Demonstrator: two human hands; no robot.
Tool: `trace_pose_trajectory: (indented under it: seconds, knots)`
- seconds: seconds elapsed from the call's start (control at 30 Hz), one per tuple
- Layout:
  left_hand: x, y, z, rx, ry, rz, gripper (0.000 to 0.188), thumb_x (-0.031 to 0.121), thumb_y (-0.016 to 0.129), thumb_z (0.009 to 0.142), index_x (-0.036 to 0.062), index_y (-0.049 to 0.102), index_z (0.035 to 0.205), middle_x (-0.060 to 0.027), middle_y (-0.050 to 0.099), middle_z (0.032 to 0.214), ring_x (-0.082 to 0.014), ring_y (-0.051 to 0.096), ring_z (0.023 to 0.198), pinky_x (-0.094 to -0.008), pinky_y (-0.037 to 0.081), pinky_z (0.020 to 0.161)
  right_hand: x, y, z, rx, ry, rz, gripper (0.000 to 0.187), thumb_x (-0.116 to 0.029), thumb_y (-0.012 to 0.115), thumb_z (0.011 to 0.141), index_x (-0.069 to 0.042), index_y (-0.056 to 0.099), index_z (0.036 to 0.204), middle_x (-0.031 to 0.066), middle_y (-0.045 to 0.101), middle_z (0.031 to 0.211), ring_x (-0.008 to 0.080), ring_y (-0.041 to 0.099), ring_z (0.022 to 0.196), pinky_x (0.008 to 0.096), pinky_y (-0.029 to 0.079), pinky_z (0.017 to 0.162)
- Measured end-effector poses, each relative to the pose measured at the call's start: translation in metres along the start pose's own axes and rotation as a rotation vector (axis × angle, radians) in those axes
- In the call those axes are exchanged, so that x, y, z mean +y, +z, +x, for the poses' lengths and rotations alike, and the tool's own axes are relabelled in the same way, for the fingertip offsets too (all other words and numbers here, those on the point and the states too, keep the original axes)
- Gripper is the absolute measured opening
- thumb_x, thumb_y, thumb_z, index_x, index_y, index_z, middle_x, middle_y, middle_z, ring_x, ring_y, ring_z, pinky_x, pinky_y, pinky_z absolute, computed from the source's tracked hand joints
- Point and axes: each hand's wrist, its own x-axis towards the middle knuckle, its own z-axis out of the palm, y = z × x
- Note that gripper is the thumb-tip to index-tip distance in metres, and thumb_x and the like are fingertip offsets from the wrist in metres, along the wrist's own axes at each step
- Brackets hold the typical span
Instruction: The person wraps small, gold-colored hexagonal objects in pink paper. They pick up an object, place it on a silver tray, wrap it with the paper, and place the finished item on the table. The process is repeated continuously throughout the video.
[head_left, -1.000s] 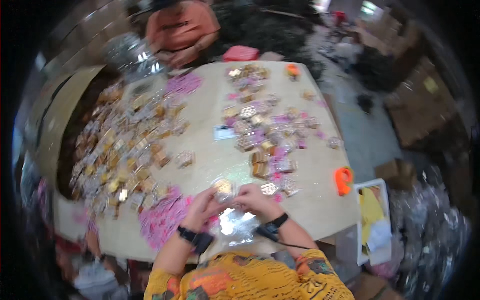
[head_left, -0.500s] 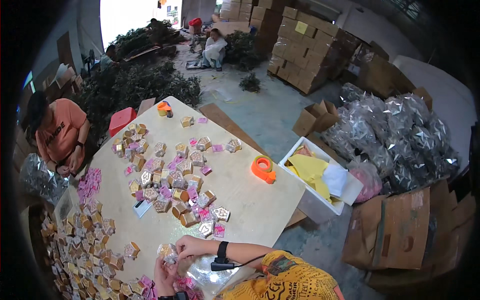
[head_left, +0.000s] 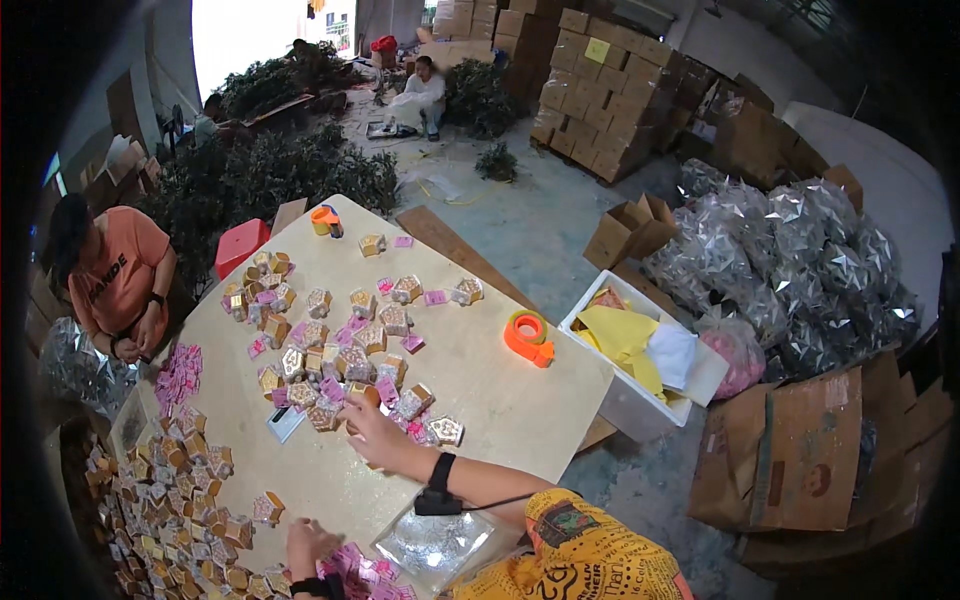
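My right hand (head_left: 378, 438) reaches over the middle pile of small gold-and-clear pentagon boxes (head_left: 355, 362). Its fingers are bent around a gold pentagon box (head_left: 366, 392) at the pile's near edge, mostly hidden by the hand. Lower down, my left hand (head_left: 311, 546) hovers above the table with its fingers apart and nothing visible in them. Beside it lies a heap of pink printed packets (head_left: 362, 575). A clear shiny plastic tray or bag (head_left: 435, 545) sits under my right forearm. Pink packets are mixed among the boxes.
A large heap of pentagon boxes (head_left: 185, 490) covers the table's left side. Orange tape dispensers (head_left: 528, 340) lie on the table (head_left: 510, 420). A white foam box (head_left: 645, 415) stands at its right edge. A co-worker in an orange shirt (head_left: 125, 265) is at the left.
Both hands were together on a wrapped pentagon box near me. They have parted: the right has moved forward to the pile, the left down and leftward, away from the box.
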Motion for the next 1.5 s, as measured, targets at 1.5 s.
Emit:
trace_pose_trajectory:
  seconds: [1.5]
  knots:
    - [-0.011, 0.054, -0.122, 0.637, 0.0, -0.452, 0.052, 0.009, 0.07, 0.07, -0.0073, 0.05, 0.115, -0.0129, 0.054, 0.1, -0.0221, 0.052, 0.089, -0.0321, 0.042, 0.082, 0.025, 0.025, -0.214, -1.011, -0.313, -0.243, 0.011, -0.005, 0.056, 0.067, 0.003, 0.063, 0.07, 0.0203, 0.062, 0.072, 0.0374, 0.062, 0.071, 0.0436, 0.05, 0.061]
